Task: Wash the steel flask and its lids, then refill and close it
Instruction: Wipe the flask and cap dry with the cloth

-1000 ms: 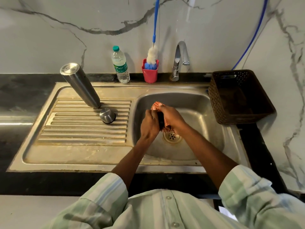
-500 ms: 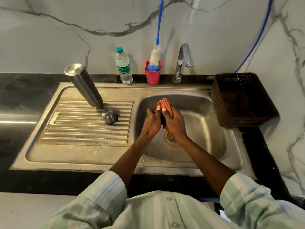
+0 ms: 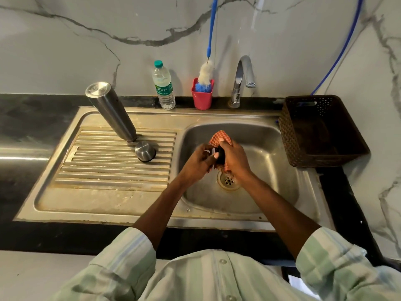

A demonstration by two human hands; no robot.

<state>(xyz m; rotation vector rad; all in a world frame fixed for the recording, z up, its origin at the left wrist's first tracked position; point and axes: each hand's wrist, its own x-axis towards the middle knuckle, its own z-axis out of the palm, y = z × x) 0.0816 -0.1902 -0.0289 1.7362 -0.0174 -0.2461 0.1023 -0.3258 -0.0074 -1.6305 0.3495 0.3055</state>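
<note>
drainboard [image 3: 108,170] | steel flask [image 3: 110,111], inverted | steel lid [image 3: 145,151] beside it

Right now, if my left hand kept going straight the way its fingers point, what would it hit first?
Your left hand points right, at the small black lid it is already touching, with the checked cloth and your right hand directly behind. There is no free path.

A single head-worn wide-angle view looks forward and steeply down from above the person's chest, close over the sink [image 3: 249,205]. Both hands meet near frame centre; beyond the fingers [image 3: 213,156] rise the tap [image 3: 240,83] and marble wall [image 3: 86,51], the drainboard [image 3: 112,170] lies to their left, the basket [image 3: 321,131] right
</note>
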